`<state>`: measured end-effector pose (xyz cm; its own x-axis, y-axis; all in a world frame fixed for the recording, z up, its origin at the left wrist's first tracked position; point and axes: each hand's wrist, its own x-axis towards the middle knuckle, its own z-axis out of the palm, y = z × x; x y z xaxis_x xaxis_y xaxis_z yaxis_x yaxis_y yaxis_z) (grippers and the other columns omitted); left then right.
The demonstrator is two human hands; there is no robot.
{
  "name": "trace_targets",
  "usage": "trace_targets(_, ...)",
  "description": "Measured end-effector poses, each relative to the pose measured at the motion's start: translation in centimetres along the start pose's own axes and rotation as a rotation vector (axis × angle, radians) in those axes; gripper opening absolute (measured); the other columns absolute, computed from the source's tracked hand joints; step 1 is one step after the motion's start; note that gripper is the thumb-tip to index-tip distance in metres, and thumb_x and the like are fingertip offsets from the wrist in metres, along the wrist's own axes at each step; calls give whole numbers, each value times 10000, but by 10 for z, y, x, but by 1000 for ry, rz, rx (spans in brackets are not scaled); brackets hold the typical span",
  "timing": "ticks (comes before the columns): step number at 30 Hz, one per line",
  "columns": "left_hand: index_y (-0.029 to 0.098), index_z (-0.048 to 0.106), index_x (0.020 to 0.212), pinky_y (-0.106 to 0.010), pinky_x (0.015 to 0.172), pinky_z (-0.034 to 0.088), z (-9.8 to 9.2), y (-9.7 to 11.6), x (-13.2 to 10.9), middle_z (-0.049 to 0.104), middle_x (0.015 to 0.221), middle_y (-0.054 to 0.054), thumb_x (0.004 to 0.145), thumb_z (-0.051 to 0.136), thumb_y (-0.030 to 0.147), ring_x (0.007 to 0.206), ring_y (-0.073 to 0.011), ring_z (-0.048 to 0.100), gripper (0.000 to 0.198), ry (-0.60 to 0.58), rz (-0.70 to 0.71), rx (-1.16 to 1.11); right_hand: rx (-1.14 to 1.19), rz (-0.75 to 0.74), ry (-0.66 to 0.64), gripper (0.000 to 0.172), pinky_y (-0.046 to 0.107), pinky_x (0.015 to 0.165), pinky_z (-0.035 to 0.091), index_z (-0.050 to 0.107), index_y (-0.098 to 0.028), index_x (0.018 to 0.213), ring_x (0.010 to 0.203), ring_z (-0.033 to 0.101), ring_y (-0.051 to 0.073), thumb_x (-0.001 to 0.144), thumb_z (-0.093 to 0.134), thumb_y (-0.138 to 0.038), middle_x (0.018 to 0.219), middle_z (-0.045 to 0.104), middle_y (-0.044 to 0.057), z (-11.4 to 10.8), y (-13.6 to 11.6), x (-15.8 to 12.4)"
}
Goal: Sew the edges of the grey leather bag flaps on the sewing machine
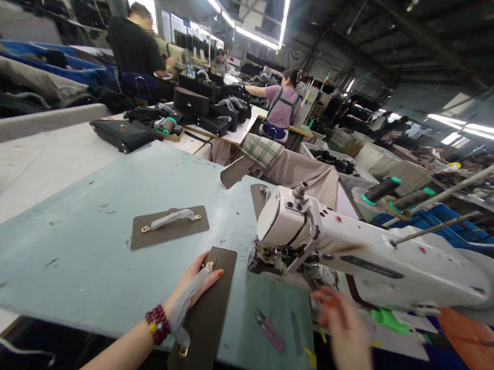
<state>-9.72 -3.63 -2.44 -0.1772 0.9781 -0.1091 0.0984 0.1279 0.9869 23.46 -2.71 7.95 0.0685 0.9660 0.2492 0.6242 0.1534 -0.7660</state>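
Note:
My left hand [197, 279] is closed on a dark olive bag panel [215, 311], its thumb lying across the top face. The panel carries a handle wrapped in clear plastic [184, 304] with gold fittings at its ends. A similar bag panel with a wrapped handle [173, 223] lies flat further off on the pale green table [99, 271]. Beside the head of a white sewing machine [295, 221], my right hand [341, 319] is smeared by motion, and its fingers do not show clearly. Pink-handled thread snips [269, 330] lie between my hands.
More panel pieces [235, 172] lie at the table's far edge. Black bags [127, 134] and thread spools [167, 125] are on the left surface. Large spools [381, 190] stand behind the machine. A metal strip [296, 333] rests near the snips. Several people work further back.

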Motion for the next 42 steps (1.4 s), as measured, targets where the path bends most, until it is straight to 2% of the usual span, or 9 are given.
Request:
trace_targets(4,148,398,1381,-516,994,503,9,-11,-4,585,1317,-187,721,672,603,1155,-378,606,847,13,1,3,573,293,-550,591,350,658,535,597,-225,1197,753,667,242,796,629,-657,1034,708,123,128,-8,-60)
trace_targets(8,212,426,1389,-495,962,533,-15,-28,-5,574,1351,-163,754,685,527,1161,-347,614,754,-12,147,168,830,314,-755,490,243,599,476,661,-168,1009,595,571,140,797,680,-609,736,635,21,178,-32,-55)
trace_targets(12,212,497,1303,-445,925,541,-85,-45,25,563,1328,-140,869,537,470,1117,-281,627,506,150,200,381,814,393,-636,462,164,360,207,639,-136,841,376,278,33,748,742,-577,550,445,-69,195,-41,-17)
trace_targets(16,128,490,1277,-552,1088,351,-155,-51,78,510,1339,-203,856,494,480,1283,-361,462,549,373,206,575,869,394,-365,452,162,442,375,576,-177,913,522,515,75,795,669,-604,709,537,-30,227,-52,12)
trace_targets(20,161,612,1091,-501,1071,356,-184,-51,114,608,1236,-163,755,603,482,1201,-353,522,465,291,209,697,970,479,-239,574,316,843,534,520,-232,1189,1152,585,230,772,682,-591,1299,529,117,247,-65,0)
trace_targets(23,205,644,799,-447,904,453,-189,-47,111,680,903,-88,720,643,496,917,-303,615,301,216,196,733,974,595,-391,676,368,883,518,524,-216,1264,1178,580,270,727,745,-562,1437,447,165,246,-60,-32)
trace_targets(28,230,539,653,-362,727,462,-168,-39,50,569,671,-1,772,625,547,702,-225,556,349,209,191,667,815,617,-606,611,317,702,509,660,-139,1068,894,677,241,705,741,-623,1151,663,169,242,-40,-77)
trace_targets(35,254,578,1027,-415,922,504,-73,-24,-59,647,1084,-76,875,538,497,1035,-272,600,289,348,169,388,942,435,-626,603,366,848,531,611,-193,1168,1086,635,270,753,713,-618,1197,655,125,235,-78,-74)
trace_targets(42,281,588,1090,-548,1019,459,-27,-2,-101,620,1180,-86,825,591,537,1123,-329,568,369,296,80,166,803,236,-506,252,298,756,525,640,-182,1035,897,656,224,937,563,-401,977,687,73,182,-94,-79)
